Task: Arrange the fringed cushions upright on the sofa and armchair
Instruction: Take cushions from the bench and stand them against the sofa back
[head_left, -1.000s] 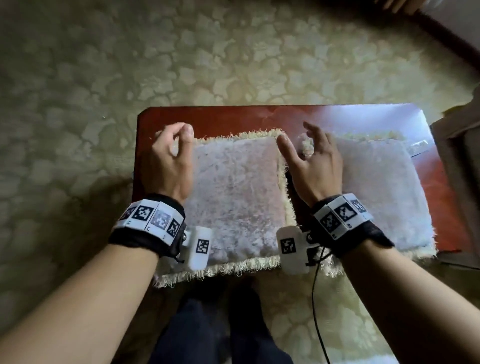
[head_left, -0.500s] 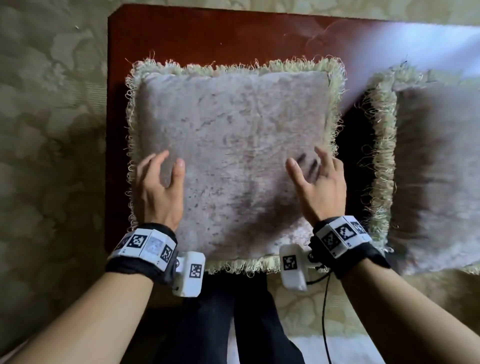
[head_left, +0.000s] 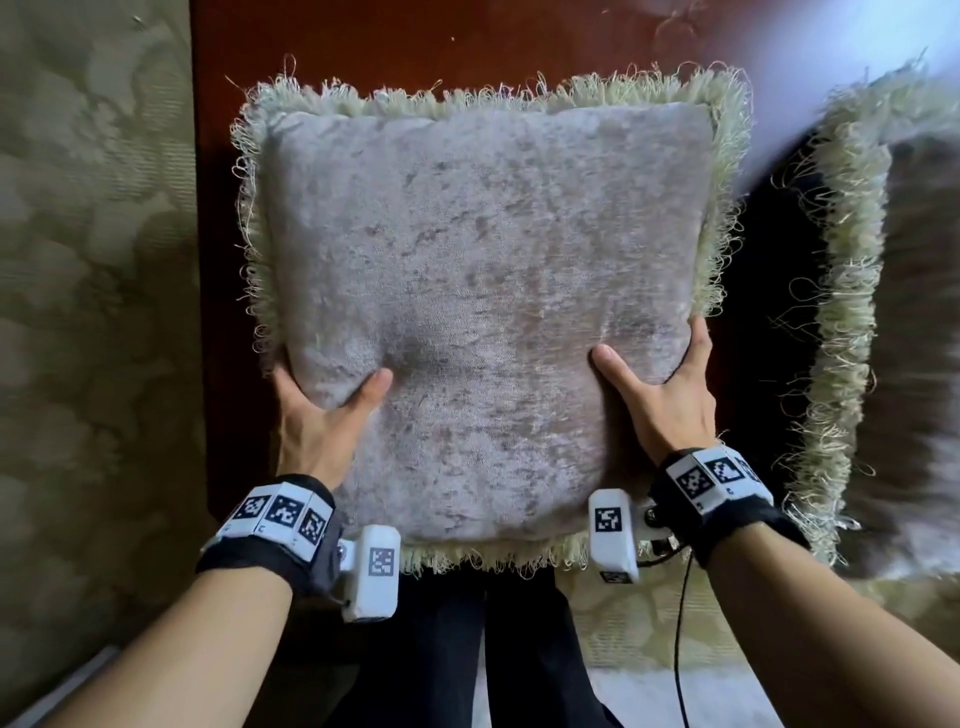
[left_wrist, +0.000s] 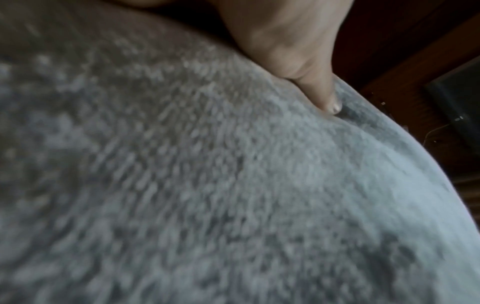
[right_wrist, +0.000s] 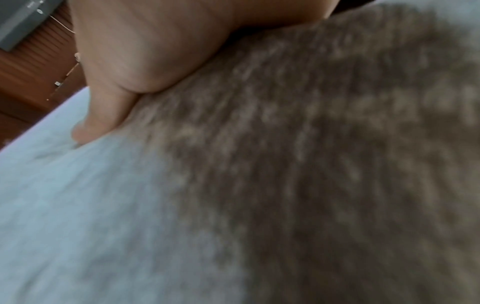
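A pale velvet cushion (head_left: 483, 291) with a cream fringe fills the middle of the head view, held over a dark red wooden table (head_left: 363, 47). My left hand (head_left: 322, 410) grips its left side, thumb on the face, fingers hidden behind the edge. My right hand (head_left: 660, 395) grips the right side the same way. In the left wrist view the thumb (left_wrist: 319, 90) digs into the cushion (left_wrist: 207, 185); the right wrist view shows the thumb (right_wrist: 103, 115) pressing into the cushion (right_wrist: 259, 185). A second fringed cushion (head_left: 893, 332) lies on the table at the right edge.
Patterned olive carpet (head_left: 93, 312) covers the floor left of the table. My dark trouser legs (head_left: 467, 649) stand close to the table's near edge. A black cable (head_left: 680, 623) hangs from the right wrist device.
Both hands slid from lying on top of the cushion to its left and right sides and took hold of it. The cushion now looks larger and closer to the head camera.
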